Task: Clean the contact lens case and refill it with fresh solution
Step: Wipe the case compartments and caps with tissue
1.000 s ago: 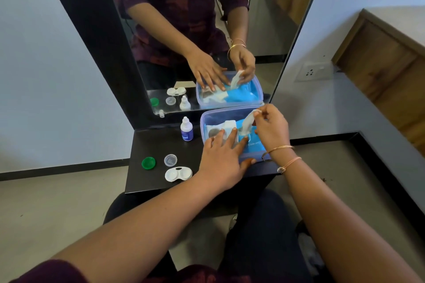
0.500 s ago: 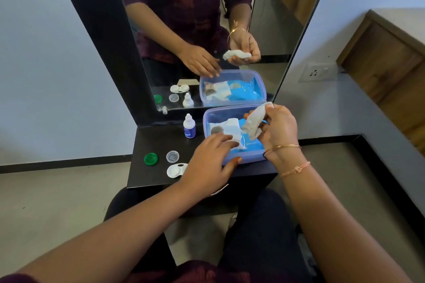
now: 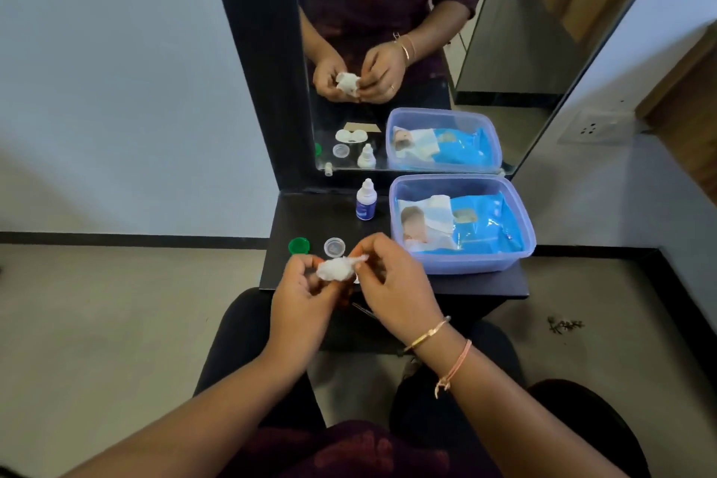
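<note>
A tall mirror stands at the back of the black counter. A clear plastic tub sits beyond and to the right of the right fingers, with a blue wipes pack lying flat inside it.

Both hands hover over the counter's front edge. The left hand has its fingers curled round a white wad of crumpled tissue. The right hand pinches the wad's twisted tip between thumb and forefinger, its other fingers loosely bent. The wad's long axis runs between the two sets of fingers, the tip pointing up and right.

The solution bottle stands upright well beyond the fingers, nozzle up, just left of the tub.

The contact lens case shows plainly only as a reflection in the mirror. There it lies flat on the counter with its two wells open and side by side, its long axis running left to right. Seen directly it is hidden under the fingers and the wad.

Just beyond the left fingers lie a green cap and, beside it to the right, a clear cap, near each other but not touching.
</note>
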